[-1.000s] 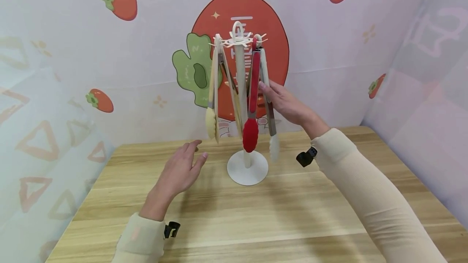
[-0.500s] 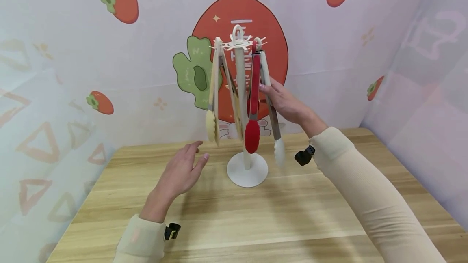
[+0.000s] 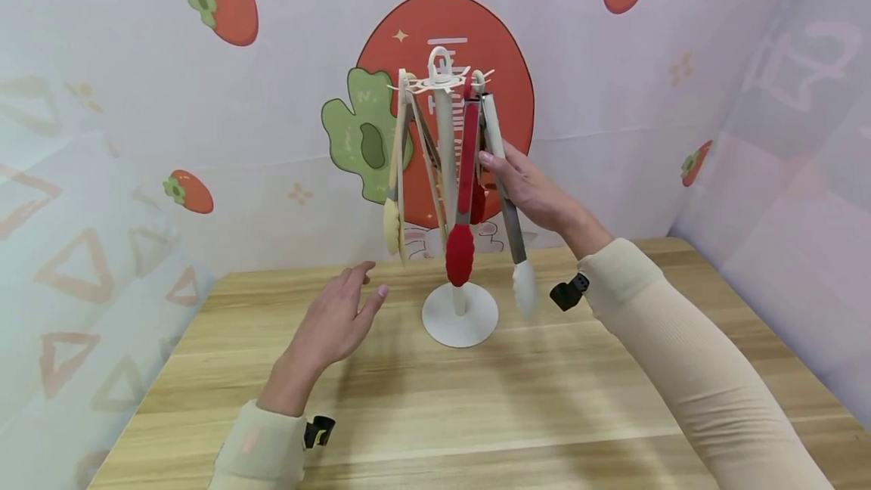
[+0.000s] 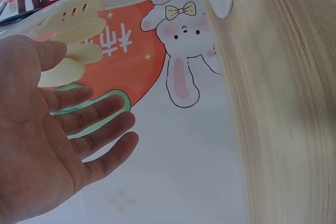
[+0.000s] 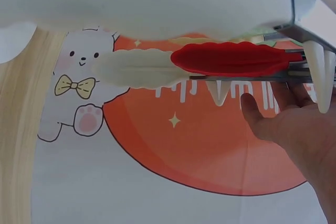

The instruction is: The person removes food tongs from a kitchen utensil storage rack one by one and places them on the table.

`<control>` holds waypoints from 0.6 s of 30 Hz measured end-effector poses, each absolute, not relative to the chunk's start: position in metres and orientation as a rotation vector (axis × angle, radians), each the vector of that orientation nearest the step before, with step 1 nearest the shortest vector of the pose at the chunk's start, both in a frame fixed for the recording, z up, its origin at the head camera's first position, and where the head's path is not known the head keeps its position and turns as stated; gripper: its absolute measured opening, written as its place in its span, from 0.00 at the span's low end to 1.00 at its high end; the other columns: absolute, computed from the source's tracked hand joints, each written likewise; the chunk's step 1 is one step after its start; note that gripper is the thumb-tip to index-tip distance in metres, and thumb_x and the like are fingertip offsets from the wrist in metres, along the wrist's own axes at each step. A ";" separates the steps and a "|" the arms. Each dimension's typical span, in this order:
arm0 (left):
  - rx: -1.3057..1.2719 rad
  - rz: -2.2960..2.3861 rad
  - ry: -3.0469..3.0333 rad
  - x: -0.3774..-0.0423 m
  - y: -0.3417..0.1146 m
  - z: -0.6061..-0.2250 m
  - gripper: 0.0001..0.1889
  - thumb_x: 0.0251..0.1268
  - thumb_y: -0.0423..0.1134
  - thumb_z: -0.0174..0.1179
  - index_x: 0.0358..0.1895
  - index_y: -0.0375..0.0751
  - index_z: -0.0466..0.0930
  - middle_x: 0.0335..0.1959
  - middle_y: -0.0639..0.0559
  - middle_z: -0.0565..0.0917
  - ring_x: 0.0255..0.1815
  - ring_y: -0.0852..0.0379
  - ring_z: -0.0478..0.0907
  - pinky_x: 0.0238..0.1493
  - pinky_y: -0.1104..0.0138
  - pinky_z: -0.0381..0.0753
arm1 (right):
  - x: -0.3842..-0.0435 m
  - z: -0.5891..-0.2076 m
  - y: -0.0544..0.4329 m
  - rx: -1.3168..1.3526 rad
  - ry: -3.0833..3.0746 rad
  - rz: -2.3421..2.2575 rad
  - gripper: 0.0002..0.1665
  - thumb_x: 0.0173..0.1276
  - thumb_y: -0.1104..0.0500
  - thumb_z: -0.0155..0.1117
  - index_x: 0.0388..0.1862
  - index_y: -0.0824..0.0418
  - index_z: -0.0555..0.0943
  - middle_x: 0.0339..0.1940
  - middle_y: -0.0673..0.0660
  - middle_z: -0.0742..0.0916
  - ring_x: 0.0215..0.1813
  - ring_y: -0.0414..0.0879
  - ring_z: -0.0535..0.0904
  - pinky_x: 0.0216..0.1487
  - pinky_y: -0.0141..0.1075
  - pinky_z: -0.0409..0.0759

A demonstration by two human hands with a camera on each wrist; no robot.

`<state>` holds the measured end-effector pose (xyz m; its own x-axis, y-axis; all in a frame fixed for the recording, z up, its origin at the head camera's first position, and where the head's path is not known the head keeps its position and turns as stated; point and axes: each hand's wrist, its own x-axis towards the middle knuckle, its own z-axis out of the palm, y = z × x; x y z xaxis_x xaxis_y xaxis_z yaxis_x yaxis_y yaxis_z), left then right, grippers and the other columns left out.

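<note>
Several tongs hang by their ends from a white rack (image 3: 444,150) with a round base. Among them are red-tipped tongs (image 3: 460,255) in front, white-tipped tongs (image 3: 524,286) to the right and cream-tipped tongs (image 3: 392,229) to the left. My right hand (image 3: 537,191) reaches in behind the white-tipped tongs, its thumb up close to the red handle. Tong arms hide part of its fingers in the right wrist view. Relaxed and spread, my left hand (image 4: 42,129) holds nothing; it hovers left of the rack, below the cream tips.
The rack stands on a wooden table (image 3: 435,414), near its back edge. A printed cloth backdrop (image 3: 272,112) rises right behind, and patterned side walls close in the left and right.
The white tips have swung to the right and the front red tip slightly left, showing a second red tip behind. Both hands stay nearly in place.
</note>
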<state>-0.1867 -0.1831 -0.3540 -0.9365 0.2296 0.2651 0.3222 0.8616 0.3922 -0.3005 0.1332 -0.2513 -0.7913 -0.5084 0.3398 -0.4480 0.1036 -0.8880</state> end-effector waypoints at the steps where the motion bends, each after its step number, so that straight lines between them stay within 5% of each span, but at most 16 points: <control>1: -0.426 -0.651 -2.824 -0.187 -0.183 -0.354 0.31 0.82 0.54 0.45 0.75 0.35 0.63 0.62 0.37 0.77 0.61 0.37 0.74 0.58 0.41 0.74 | -0.300 -0.251 0.133 -0.997 2.304 -1.813 0.36 0.80 0.45 0.46 0.81 0.53 0.53 0.77 0.59 0.63 0.77 0.60 0.57 0.69 0.65 0.63; 18: -0.432 -0.673 -2.809 -0.185 -0.186 -0.359 0.31 0.82 0.55 0.45 0.74 0.36 0.63 0.61 0.38 0.77 0.61 0.38 0.75 0.58 0.41 0.74 | -0.293 -0.246 0.130 -0.927 2.386 -1.880 0.38 0.78 0.45 0.46 0.81 0.54 0.51 0.76 0.62 0.63 0.75 0.60 0.60 0.69 0.67 0.62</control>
